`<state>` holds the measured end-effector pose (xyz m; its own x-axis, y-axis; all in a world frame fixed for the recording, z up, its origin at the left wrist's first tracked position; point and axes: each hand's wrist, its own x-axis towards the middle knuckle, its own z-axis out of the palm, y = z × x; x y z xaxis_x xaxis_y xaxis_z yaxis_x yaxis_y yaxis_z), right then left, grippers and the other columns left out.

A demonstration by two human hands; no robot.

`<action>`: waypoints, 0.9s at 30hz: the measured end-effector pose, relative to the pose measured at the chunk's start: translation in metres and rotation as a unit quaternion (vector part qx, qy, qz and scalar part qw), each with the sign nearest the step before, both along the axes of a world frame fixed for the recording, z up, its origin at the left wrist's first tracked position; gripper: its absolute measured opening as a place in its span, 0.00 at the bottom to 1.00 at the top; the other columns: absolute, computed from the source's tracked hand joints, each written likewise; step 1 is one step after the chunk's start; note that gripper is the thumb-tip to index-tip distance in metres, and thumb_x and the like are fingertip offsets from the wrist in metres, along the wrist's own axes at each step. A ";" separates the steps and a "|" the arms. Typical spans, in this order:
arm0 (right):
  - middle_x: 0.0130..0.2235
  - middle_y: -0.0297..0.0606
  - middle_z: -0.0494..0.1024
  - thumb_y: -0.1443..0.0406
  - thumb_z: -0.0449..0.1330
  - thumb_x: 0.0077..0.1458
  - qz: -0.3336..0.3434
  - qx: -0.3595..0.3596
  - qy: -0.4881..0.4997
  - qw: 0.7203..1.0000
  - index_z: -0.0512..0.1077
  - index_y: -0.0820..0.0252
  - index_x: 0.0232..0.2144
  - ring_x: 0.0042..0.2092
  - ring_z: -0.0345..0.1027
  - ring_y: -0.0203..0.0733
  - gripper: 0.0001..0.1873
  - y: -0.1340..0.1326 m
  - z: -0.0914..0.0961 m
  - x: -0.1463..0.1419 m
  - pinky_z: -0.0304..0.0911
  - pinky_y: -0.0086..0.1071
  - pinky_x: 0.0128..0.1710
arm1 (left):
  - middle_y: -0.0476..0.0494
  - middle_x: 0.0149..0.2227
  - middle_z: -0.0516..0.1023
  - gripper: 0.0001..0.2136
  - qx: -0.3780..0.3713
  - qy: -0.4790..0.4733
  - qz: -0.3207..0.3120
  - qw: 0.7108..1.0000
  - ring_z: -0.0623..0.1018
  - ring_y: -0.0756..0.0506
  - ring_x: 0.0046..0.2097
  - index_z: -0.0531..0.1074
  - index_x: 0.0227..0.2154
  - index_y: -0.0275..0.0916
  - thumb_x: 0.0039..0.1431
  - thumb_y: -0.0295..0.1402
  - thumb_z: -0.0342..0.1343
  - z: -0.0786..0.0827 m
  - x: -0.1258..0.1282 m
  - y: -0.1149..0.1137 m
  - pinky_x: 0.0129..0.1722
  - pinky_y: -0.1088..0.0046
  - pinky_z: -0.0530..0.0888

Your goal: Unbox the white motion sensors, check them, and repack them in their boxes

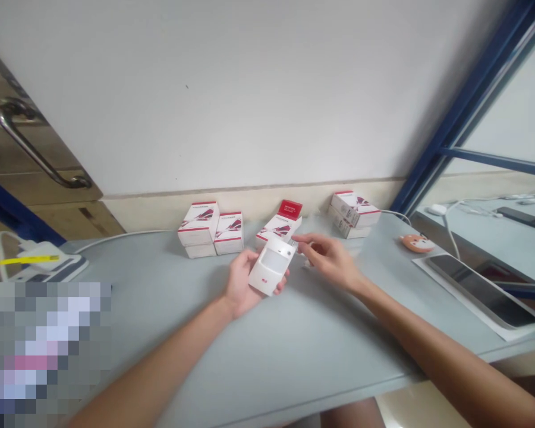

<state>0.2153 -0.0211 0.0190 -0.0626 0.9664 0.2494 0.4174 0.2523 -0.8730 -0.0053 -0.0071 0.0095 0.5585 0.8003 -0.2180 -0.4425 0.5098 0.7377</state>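
Note:
My left hand (241, 284) is wrapped around a small white sensor-like device (271, 267) with a pale window on its front, held just above the grey table (294, 345). My right hand (327, 257) reaches in from the right, its fingers pinched at the device's upper right corner. Just behind the device lies an open white and red box (280, 224) with its red flap up.
Several white and red boxes stand along the wall: a pair (210, 233) at left, a stack (353, 213) at right. A small orange figure (416, 242), a dark phone (481, 290) on white paper, a white cable (116, 236) and a blurred area at left.

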 end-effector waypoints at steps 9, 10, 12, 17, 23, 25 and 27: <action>0.28 0.41 0.78 0.54 0.64 0.62 -0.175 -0.077 0.010 0.981 0.79 0.67 0.48 0.23 0.63 0.37 0.22 0.108 0.018 0.007 0.58 0.31 0.20 | 0.27 0.36 0.82 0.19 0.020 -0.005 0.018 1.000 0.80 0.38 0.30 0.76 0.46 0.30 0.61 0.39 0.51 0.002 0.002 -0.001 0.32 0.64 0.73; 0.25 0.39 0.76 0.54 0.65 0.60 -0.174 -0.084 0.018 0.981 0.80 0.66 0.42 0.22 0.60 0.36 0.19 0.115 0.016 0.006 0.55 0.30 0.19 | 0.28 0.36 0.82 0.19 0.021 -0.007 0.014 1.000 0.80 0.38 0.30 0.76 0.46 0.30 0.61 0.40 0.51 0.001 0.002 -0.001 0.32 0.64 0.73; 0.23 0.36 0.73 0.55 0.68 0.58 -0.160 -0.079 0.040 0.983 0.79 0.63 0.35 0.21 0.58 0.35 0.16 0.121 0.014 0.002 0.53 0.30 0.18 | 0.28 0.36 0.82 0.19 0.022 -0.014 0.012 1.000 0.80 0.39 0.30 0.76 0.45 0.30 0.61 0.40 0.52 0.000 0.002 -0.001 0.32 0.64 0.73; 0.36 0.37 0.78 0.49 0.62 0.62 -0.095 -0.006 0.121 0.988 0.75 0.55 0.47 0.30 0.71 0.38 0.19 0.103 0.022 -0.007 0.69 0.31 0.27 | 0.28 0.36 0.82 0.19 0.065 -0.044 0.038 0.996 0.79 0.39 0.30 0.77 0.44 0.29 0.59 0.39 0.53 0.016 -0.005 0.002 0.32 0.64 0.73; 0.49 0.38 0.75 0.49 0.64 0.61 0.049 0.090 0.244 0.964 0.71 0.52 0.41 0.48 0.73 0.43 0.16 0.075 0.030 -0.009 0.74 0.40 0.50 | 0.32 0.35 0.82 0.18 0.108 -0.083 0.132 0.982 0.78 0.41 0.28 0.79 0.42 0.32 0.62 0.40 0.50 0.050 -0.023 0.000 0.30 0.65 0.73; 0.49 0.37 0.74 0.54 0.64 0.60 0.076 0.084 0.258 0.960 0.70 0.51 0.40 0.49 0.72 0.44 0.12 0.072 0.028 -0.010 0.73 0.41 0.50 | 0.32 0.36 0.83 0.18 0.116 -0.088 0.160 0.976 0.78 0.42 0.29 0.79 0.43 0.33 0.63 0.41 0.51 0.054 -0.027 0.002 0.31 0.65 0.74; 0.48 0.36 0.74 0.58 0.62 0.57 0.096 0.081 0.262 0.957 0.70 0.51 0.39 0.47 0.71 0.43 0.09 0.070 0.026 -0.012 0.73 0.41 0.49 | 0.32 0.38 0.83 0.18 0.127 -0.099 0.182 0.970 0.79 0.42 0.31 0.79 0.45 0.33 0.65 0.42 0.52 0.056 -0.029 0.005 0.31 0.66 0.75</action>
